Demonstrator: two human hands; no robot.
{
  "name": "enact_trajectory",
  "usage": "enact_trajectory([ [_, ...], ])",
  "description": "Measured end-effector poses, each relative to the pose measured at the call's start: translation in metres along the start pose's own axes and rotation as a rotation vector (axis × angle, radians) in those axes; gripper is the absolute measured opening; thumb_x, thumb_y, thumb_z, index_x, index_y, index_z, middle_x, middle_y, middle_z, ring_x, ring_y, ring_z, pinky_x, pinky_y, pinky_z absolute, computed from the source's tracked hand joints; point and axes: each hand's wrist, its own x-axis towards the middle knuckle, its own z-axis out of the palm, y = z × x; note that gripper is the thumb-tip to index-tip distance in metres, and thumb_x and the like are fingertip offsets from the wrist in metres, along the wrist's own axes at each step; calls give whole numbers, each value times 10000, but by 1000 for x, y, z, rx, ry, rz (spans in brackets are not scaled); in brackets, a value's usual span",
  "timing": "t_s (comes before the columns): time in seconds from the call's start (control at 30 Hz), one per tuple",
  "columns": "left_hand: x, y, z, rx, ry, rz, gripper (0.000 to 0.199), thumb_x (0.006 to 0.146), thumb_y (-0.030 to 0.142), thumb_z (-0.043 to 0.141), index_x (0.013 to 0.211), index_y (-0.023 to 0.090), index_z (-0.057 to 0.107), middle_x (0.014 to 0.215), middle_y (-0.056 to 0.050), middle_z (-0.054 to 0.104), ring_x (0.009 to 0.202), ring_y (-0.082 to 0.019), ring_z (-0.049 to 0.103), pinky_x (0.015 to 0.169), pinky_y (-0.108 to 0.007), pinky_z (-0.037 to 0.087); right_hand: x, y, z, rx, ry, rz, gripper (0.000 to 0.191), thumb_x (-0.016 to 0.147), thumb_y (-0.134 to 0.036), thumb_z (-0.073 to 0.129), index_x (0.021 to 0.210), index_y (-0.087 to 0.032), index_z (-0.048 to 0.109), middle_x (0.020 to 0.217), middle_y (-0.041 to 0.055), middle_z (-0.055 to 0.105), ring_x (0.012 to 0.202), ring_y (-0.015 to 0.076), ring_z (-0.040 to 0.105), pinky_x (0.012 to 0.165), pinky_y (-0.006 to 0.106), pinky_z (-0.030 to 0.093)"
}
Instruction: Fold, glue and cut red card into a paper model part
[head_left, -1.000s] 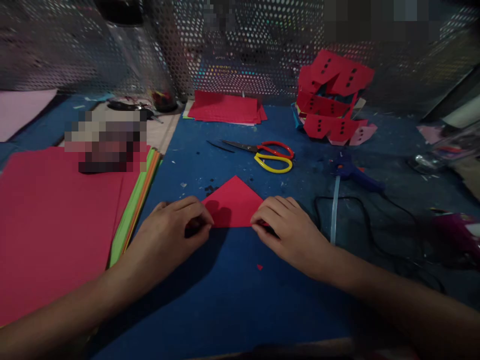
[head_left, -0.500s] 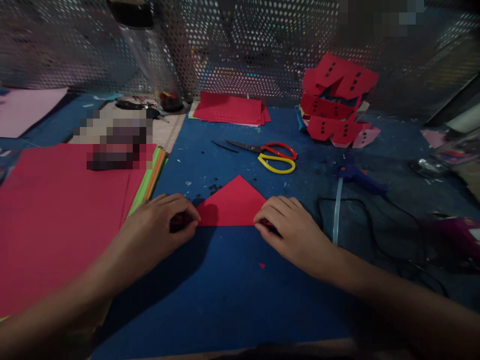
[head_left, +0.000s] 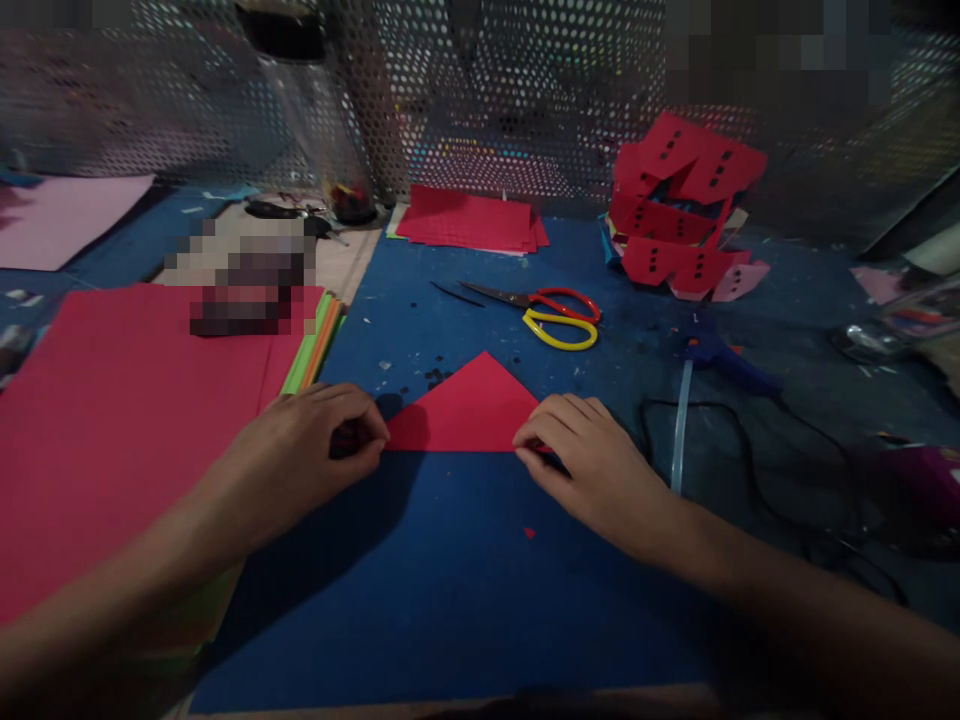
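Observation:
A red paper triangle (head_left: pixel 472 410) lies on the blue table surface with its point away from me and its long straight edge towards me. The left corner is pinched between the thumb and fingers of my left hand (head_left: pixel 322 440). On the other side, my right hand (head_left: pixel 585 450) is closed on the paper near its right corner, which the fingers partly cover. Scissors (head_left: pixel 551 308) with one red and one yellow handle lie behind the triangle, blades pointing left.
Large red sheets (head_left: pixel 150 400) are stacked at left over green and orange ones. Smaller red pieces (head_left: pixel 469 218) lie at the back beside a cut red paper structure (head_left: pixel 675 210). A blue glue gun (head_left: pixel 724 360) and its cable are at right.
My left hand has slid slightly left along the paper edge towards the corner. The whole view has shifted a little, while my right hand stays at the right side of the triangle.

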Motion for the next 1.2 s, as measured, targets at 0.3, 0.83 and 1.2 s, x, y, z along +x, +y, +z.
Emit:
enact_trajectory([
  [0.3,1,-12,-6,20,-50,8,117,860,317,558,822,242,639,870,-2,654,793,-193,600,715,-342,436,0,0,-1,2,-12,1,67,998,-165,607,979,-210,654,1021,20,679,981,192,601,857,349,362],
  [0.83,-2,-25,-18,82,-48,69,106,916,234,573,843,210,645,880,0,674,830,-192,606,759,-316,457,1,0,1,0,-10,8,86,981,-143,609,953,-211,653,998,23,682,942,196,600,830,347,363],
  [1.2,-9,1,13,-12,143,394,162,1028,272,536,1036,248,696,1064,-43,691,999,-210,631,875,-357,503,1,0,0,-3,-6,-5,35,1008,-218,623,987,-206,647,1012,26,682,955,200,596,847,360,362],
])
